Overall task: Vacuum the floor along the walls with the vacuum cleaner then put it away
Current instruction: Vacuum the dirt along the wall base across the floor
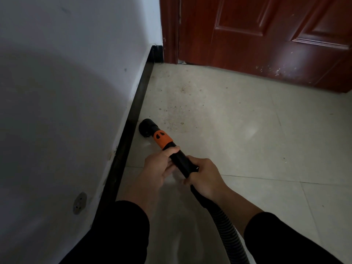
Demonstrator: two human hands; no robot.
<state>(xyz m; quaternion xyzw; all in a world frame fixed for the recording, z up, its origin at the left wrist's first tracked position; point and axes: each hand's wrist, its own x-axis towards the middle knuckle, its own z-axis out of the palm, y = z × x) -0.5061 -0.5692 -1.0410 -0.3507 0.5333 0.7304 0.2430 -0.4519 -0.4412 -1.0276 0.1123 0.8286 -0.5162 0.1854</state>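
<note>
Glossy red-brown wood door (266,35), matt ribbed black plastic hose (226,225), smooth tiles (247,130).

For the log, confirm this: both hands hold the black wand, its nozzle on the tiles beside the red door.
Wrong place: the head view shows the nozzle beside the black skirting board. The left hand and right hand do hold the black wand.

Black vacuum nozzle (146,128) with orange collar (162,139), tilted down onto pale floor (238,130) beside the wall's skirting
</note>
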